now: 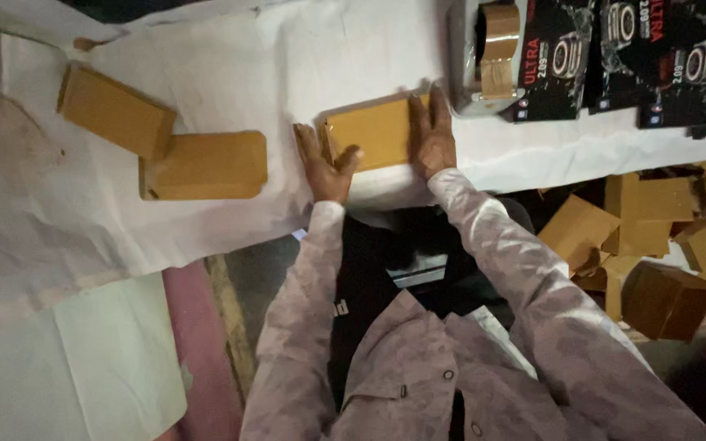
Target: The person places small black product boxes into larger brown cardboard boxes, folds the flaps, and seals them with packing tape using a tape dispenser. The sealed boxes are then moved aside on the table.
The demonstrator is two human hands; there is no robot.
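Hands first: my left hand point(324, 167) and my right hand point(433, 135) press on the two ends of a flat brown cardboard box point(376, 135), fingers spread flat, not curled round it. The box lies on the white cloth point(304, 65). Just past my right hand sits a grey tape holder with brown tape point(488, 57), then shiny black packs with red stripes point(614, 49). Left of my left hand lie two more brown boxes point(165, 139). Down to my right is a heap of brown boxes point(655, 245).
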